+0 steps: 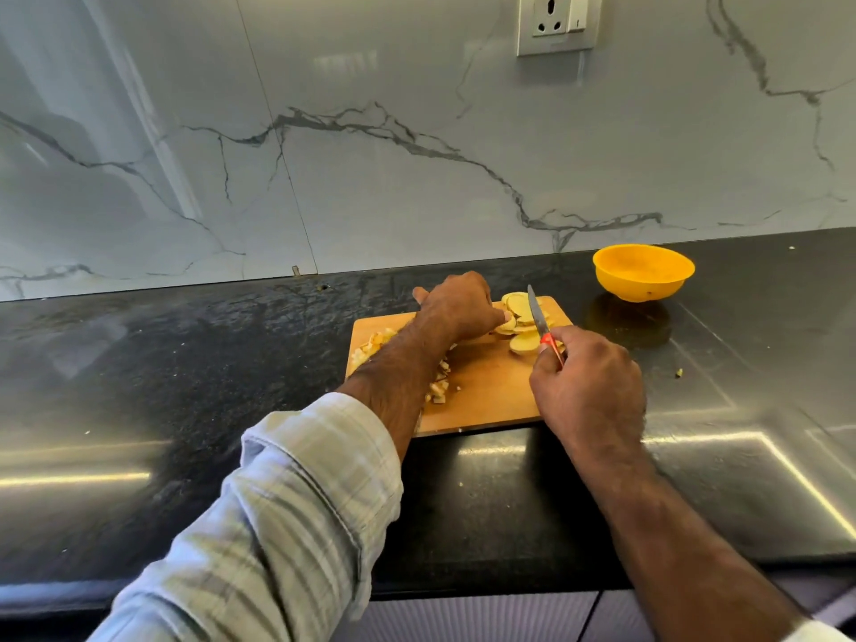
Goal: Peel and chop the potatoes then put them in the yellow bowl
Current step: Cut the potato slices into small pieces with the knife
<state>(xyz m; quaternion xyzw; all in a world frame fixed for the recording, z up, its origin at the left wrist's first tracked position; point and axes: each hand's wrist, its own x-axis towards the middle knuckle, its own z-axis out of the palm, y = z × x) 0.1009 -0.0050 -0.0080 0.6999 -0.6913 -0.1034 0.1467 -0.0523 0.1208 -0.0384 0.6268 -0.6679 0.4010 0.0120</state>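
Observation:
A wooden cutting board [486,400] lies on the black counter. Peeled potato slices [521,312] are heaped at its far right corner. My left hand [456,305] reaches over the board with curled fingertips holding the slices at their left side. My right hand [586,386] grips a knife [537,312] by its red handle, the blade pointing away over the slices. Small chopped potato pieces [437,386] lie beside and partly under my left forearm, with more pieces [373,345] at the board's far left. The yellow bowl [644,273] stands past the board to the right.
A marble backsplash rises behind the counter, with a wall socket [558,20] above. A small potato scrap [678,373] lies on the counter right of the board. The counter's front edge runs just below my forearms.

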